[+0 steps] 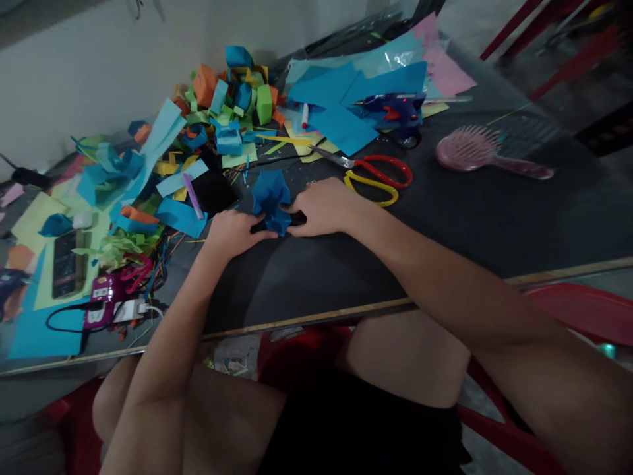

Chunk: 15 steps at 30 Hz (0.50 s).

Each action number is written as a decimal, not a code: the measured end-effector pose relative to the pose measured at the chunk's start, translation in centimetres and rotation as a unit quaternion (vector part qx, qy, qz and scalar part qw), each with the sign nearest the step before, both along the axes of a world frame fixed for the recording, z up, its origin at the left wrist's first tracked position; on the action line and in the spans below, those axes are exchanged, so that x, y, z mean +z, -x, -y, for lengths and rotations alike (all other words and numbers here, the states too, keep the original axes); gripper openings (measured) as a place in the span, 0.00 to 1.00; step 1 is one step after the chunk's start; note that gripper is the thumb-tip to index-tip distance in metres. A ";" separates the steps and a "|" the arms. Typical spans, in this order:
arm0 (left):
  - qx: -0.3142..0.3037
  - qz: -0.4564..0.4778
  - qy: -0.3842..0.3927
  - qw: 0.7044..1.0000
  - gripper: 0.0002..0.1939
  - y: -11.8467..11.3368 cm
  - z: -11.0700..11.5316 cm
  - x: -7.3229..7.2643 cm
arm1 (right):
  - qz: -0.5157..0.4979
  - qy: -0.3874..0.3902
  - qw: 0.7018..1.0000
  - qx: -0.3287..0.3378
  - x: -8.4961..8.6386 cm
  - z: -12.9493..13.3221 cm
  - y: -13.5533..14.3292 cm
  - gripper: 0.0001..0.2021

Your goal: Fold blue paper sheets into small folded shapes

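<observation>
Between my two hands a folded blue paper piece (271,194) stands on the dark table, its upper edges flared. My left hand (235,234) grips its lower left side, thumb and fingers closing on the paper. On the other side my right hand (321,208) pinches its lower right edge. Just beyond the right hand lie scissors (378,171) with one red and one yellow handle, blades pointing left. A purple stick (192,196) rests on paper to the left of the blue piece.
Folded paper pieces in several colours (237,99) are heaped at the back. Blue sheets (341,119) lie under a blue glue gun (400,109). A pink hairbrush (489,155) is at the right. A phone (68,264) and a purple power adapter (103,297) lie at the left.
</observation>
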<state>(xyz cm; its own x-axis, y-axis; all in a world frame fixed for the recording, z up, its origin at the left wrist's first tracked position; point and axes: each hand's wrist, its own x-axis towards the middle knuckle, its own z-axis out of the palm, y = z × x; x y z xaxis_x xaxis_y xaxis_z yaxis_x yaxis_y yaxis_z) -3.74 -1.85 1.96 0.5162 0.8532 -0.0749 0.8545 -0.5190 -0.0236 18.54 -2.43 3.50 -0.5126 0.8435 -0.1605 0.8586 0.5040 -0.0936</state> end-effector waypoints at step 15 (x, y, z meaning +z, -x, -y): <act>0.032 0.121 0.001 0.992 0.28 0.6 0.0 -1.4 | -0.046 0.002 0.998 -0.049 -1.1 -0.3 0.7 0.31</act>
<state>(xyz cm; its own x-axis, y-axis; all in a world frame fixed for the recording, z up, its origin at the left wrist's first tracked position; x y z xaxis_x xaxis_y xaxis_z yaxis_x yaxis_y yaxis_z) -4.37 -1.81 0.51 0.4638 0.8849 0.0420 0.8663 -0.4630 0.1877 17.88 -2.10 2.40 -0.4398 0.8902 -0.1192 0.8917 0.4169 -0.1765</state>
